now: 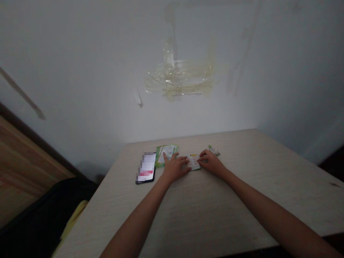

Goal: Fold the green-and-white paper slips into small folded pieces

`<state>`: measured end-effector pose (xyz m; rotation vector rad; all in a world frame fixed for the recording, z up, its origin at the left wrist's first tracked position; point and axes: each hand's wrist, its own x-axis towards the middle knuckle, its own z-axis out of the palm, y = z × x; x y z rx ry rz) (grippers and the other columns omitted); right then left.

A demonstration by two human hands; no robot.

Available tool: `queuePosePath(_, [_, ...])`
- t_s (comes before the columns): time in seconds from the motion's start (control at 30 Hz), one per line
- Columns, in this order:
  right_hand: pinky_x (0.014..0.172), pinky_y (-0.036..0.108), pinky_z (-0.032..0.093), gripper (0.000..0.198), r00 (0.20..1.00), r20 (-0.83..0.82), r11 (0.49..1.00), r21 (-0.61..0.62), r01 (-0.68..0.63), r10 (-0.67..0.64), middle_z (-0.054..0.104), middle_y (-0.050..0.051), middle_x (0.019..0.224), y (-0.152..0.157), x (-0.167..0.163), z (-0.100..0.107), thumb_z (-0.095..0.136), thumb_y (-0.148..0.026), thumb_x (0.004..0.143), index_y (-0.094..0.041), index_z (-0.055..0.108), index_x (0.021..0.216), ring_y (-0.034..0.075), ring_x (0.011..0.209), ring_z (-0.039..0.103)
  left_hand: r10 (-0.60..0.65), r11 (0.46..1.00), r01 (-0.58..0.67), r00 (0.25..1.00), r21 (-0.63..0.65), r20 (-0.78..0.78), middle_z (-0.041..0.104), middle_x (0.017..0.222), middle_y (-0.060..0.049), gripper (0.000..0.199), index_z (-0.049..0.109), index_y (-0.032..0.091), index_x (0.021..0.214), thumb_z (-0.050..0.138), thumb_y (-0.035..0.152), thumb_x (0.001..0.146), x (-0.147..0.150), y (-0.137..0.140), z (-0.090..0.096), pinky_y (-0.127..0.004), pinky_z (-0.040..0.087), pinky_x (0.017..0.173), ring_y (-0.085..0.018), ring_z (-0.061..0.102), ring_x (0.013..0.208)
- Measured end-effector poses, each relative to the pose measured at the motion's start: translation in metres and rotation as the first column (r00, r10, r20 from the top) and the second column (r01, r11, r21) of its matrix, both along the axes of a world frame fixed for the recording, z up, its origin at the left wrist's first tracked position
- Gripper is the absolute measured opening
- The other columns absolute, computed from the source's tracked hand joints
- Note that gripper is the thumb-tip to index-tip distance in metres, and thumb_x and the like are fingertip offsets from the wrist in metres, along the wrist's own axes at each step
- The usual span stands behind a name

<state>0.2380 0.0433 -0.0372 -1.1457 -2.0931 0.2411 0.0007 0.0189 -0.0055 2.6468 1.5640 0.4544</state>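
Note:
Between my hands a small white-and-green printed packet point(194, 163) lies on the table; whether it is a packet or a folded sheet is hard to tell. My left hand point(175, 168) rests with its fingers spread, the fingertips on the packet's left part. At the packet's right edge, my right hand point(211, 163) has its thumb and fingers pinched together on it. A stack of green-and-white printed packets point(161, 151) lies just behind my left hand, which partly covers it. Beyond my right hand is a small green-and-white printed piece point(214, 150).
A phone point(146, 168) with a lit, blurred-out screen lies left of the stack. The pale wooden table point(209, 215) meets a wall point(102, 71) bearing yellowed tape point(178, 79). Dark and yellow cloth point(72, 218) hangs beside the table's left edge.

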Motion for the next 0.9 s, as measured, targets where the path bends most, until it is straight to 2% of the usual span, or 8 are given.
queuePosePath(0.33, [0.08, 0.035, 0.048, 0.008, 0.985, 0.075, 0.988, 0.011, -0.154, 0.153, 0.063, 0.007, 0.09, -0.001, 0.009, 0.004, 0.068, -0.018, 0.078, -0.021, 0.075, 0.082, 0.02, 0.086, 0.057, 0.012, 1.0, -0.012, 1.0, -0.008, 0.017, 0.058, 0.135, 0.005, 0.038, 0.06, 0.043, 0.12, 0.053, 0.058, 0.086, 0.0, -0.003, 0.001, -0.078, -0.019, 0.099, -0.032, 0.04, 0.132])
queuePosePath(0.53, [0.078, 0.033, 0.047, 0.008, 0.972, 0.058, 0.974, -0.001, -0.227, 0.227, 0.061, 0.007, 0.088, -0.004, 0.012, 0.006, 0.067, -0.017, 0.079, -0.019, 0.073, 0.074, 0.019, 0.085, 0.057, 0.015, 1.0, -0.015, 1.0, -0.005, 0.012, 0.057, 0.135, 0.006, 0.038, 0.059, 0.044, 0.121, 0.05, 0.058, 0.086, 0.0, -0.003, -0.001, -0.079, -0.017, 0.098, -0.033, 0.039, 0.132])
queuePosePath(0.7, [0.079, 0.032, 0.047, 0.008, 0.948, 0.009, 0.946, -0.064, -0.316, 0.318, 0.061, 0.005, 0.088, -0.01, 0.014, 0.011, 0.069, -0.013, 0.074, -0.02, 0.072, 0.07, 0.018, 0.086, 0.056, 0.021, 1.0, -0.021, 1.0, 0.011, 0.004, 0.058, 0.135, 0.005, 0.039, 0.058, 0.044, 0.122, 0.049, 0.059, 0.086, 0.0, -0.004, -0.003, -0.079, -0.014, 0.099, -0.033, 0.04, 0.132])
queuePosePath(0.9, [0.08, 0.032, 0.047, 0.009, 0.942, -0.032, 0.934, -0.121, -0.336, 0.335, 0.06, 0.005, 0.092, -0.013, 0.015, 0.012, 0.069, -0.01, 0.07, -0.019, 0.07, 0.069, 0.019, 0.088, 0.056, 0.021, 1.0, -0.021, 1.0, 0.012, 0.003, 0.057, 0.136, 0.006, 0.04, 0.057, 0.045, 0.123, 0.047, 0.06, 0.087, -0.001, -0.004, -0.003, -0.081, -0.013, 0.099, -0.034, 0.039, 0.132])
